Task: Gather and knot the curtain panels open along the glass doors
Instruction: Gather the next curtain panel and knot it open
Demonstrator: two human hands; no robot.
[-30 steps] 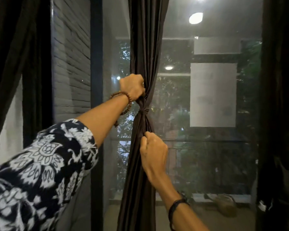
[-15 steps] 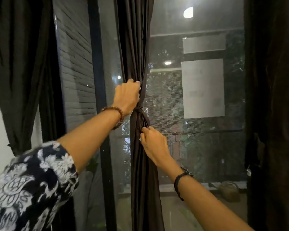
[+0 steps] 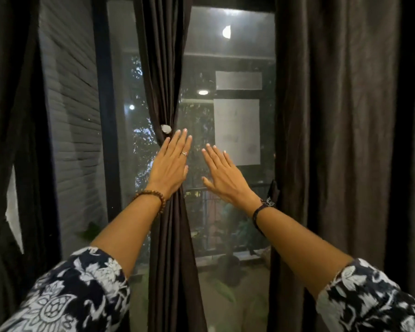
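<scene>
A dark brown curtain panel [image 3: 168,68] hangs gathered in the middle of the glass door [image 3: 228,56], pinched narrow at about hand height. My left hand [image 3: 170,164] is flat with straight fingers in front of that pinched spot, hiding any knot. My right hand [image 3: 223,173] is flat too, fingers spread, just right of the panel in front of the glass and holding nothing. A wide dark curtain [image 3: 340,140] hangs loose on the right, and another dark curtain [image 3: 7,116] hangs at the far left.
A black door frame post [image 3: 104,116] stands left of the gathered panel, with a grey brick wall [image 3: 70,116] seen through the glass. Outside are plants, a railing and reflected ceiling lights.
Both hands have let go of the gathered panel and opened flat; before, the left gripped above the knot and the right below it. The view has pulled back.
</scene>
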